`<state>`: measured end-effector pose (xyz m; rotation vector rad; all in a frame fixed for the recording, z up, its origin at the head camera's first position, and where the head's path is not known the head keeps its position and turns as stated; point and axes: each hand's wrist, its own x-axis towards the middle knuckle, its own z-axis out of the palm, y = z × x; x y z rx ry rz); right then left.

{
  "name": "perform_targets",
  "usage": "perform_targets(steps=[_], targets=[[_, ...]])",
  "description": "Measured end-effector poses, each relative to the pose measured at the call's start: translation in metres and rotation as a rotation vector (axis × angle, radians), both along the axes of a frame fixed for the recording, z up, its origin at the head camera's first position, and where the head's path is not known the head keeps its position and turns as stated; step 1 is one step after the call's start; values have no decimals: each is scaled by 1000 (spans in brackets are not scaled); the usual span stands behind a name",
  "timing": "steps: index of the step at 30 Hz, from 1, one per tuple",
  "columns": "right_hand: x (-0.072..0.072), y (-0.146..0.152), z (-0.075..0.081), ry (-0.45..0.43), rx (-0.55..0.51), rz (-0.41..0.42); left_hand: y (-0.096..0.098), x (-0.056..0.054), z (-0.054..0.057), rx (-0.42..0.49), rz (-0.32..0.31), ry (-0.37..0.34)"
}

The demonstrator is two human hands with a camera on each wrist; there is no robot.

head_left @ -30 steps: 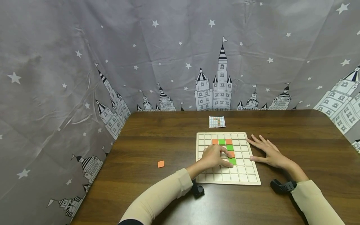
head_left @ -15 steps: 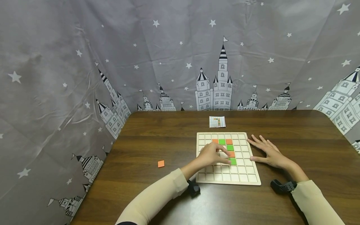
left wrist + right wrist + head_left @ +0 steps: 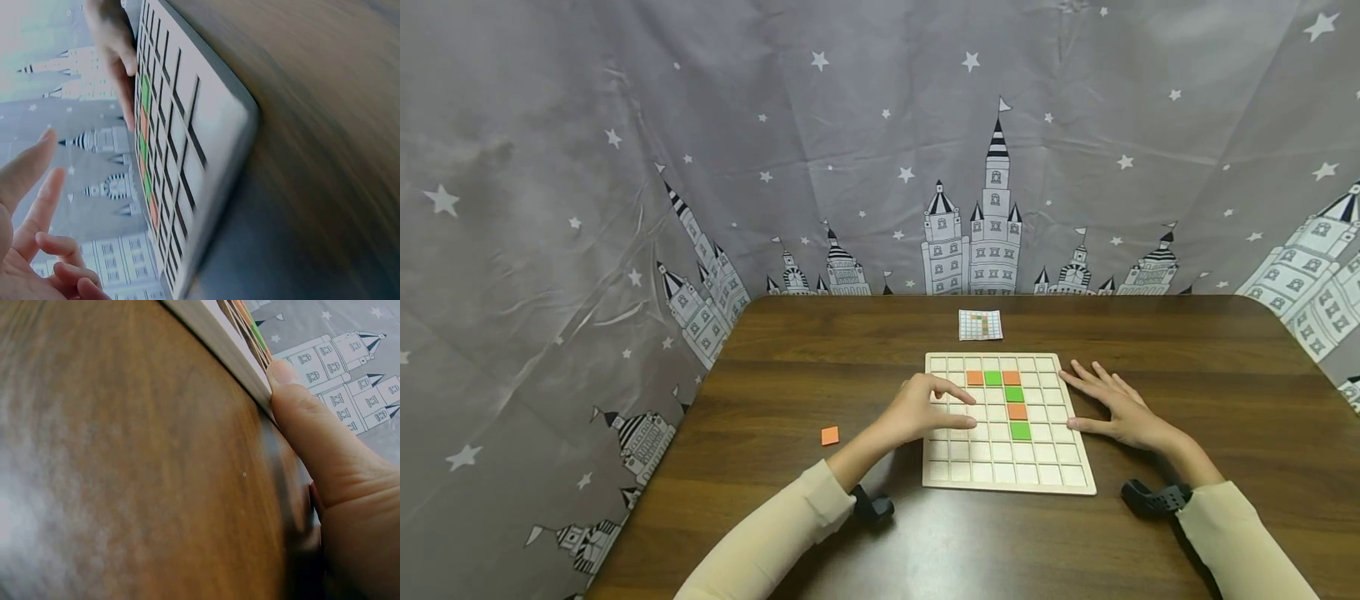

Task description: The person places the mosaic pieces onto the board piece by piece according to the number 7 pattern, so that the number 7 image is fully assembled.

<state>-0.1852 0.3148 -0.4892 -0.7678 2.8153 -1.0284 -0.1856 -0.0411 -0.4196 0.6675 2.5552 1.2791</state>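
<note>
A pale grid board [image 3: 962, 475] lies on the wooden table, with orange and green square tiles set in some of its cells. Three tiles run along an upper row, and below the right-hand one come a green tile [image 3: 1013, 394], an orange tile [image 3: 1017, 412] and a lower green tile [image 3: 1020, 431]. My left hand [image 3: 917, 410] hovers over the board's left side, thumb and forefinger apart with nothing between them. Against the board's right edge rests my right hand [image 3: 1116, 410], its fingers spread; the right wrist view shows the thumb [image 3: 312, 419] touching that edge.
One loose orange tile [image 3: 830, 436] lies on the table [image 3: 760, 492], left of the board. Behind the board is a small printed card [image 3: 980, 325] with a coloured grid pattern. A grey curtain [image 3: 850, 125] with castles and stars hangs behind the table.
My left hand has let go of the lower green tile and drawn back leftward across the board, uncovering the tiles. The right hand has stayed at the board's edge.
</note>
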Motion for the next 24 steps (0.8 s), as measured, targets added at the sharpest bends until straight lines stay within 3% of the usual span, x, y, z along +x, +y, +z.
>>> perform_targets(steps=[10, 24], targets=[[-1, -1, -4, 0, -17, 9, -56, 0, 4, 18, 23, 42], [-2, 0, -4, -2, -11, 13, -129, 6, -2, 40, 69, -19]])
